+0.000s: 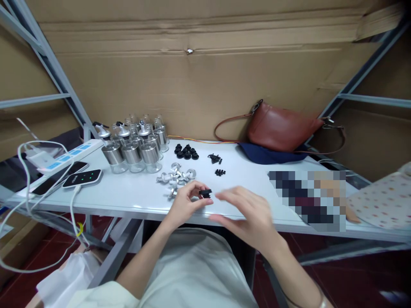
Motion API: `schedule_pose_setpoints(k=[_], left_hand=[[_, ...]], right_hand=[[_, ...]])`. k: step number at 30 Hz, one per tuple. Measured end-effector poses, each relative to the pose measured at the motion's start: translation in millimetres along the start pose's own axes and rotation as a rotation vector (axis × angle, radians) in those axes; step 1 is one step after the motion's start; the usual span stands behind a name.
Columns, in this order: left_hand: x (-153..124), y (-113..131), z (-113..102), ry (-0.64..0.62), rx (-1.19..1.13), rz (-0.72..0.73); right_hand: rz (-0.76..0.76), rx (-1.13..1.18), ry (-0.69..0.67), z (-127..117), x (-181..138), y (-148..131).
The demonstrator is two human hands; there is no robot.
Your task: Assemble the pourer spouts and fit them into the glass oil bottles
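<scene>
Between the thumb and fingers of my left hand [187, 202] is a black ribbed stopper [205, 194], held just over the table's front edge. My right hand [247, 216] is beside it, thumb and fingers apart and slightly blurred, with nothing visible in it. Behind my left hand lies a loose pile of silver pourer spouts [176, 176]. Farther back sits a group of black stoppers [186, 152]. To their right are small black levers [214, 158] and a little cluster of tiny black caps [220, 172].
Several glass bottles with steel bands [132, 153] stand at the back left, some topped with pourers. A power strip [75, 154], phone [59, 179] and cabled white device [82, 178] lie farther left. A brown bag [282, 128] rests on dark blue cloth [272, 155] at the back right.
</scene>
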State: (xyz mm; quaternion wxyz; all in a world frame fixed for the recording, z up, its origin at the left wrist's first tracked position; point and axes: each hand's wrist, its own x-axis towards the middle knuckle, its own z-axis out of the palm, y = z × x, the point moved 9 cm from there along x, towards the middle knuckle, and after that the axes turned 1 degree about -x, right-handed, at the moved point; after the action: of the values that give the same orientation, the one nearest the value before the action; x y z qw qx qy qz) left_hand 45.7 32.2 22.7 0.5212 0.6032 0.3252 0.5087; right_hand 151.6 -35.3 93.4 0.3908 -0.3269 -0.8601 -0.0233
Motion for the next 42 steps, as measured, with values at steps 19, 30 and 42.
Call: schedule_pose_setpoints(k=[19, 30, 42], left_hand=[[0, 5, -4, 0.016, 0.072, 0.049], [-3, 9, 11, -0.129, 0.001, 0.026], [-5, 2, 7, -0.096, -0.046, -0.035]], right_hand=[[0.08, 0.268, -0.046, 24, 10, 30], [0.172, 0.236, -0.032, 15, 10, 42], [0.163, 0.237, -0.055, 17, 8, 40]])
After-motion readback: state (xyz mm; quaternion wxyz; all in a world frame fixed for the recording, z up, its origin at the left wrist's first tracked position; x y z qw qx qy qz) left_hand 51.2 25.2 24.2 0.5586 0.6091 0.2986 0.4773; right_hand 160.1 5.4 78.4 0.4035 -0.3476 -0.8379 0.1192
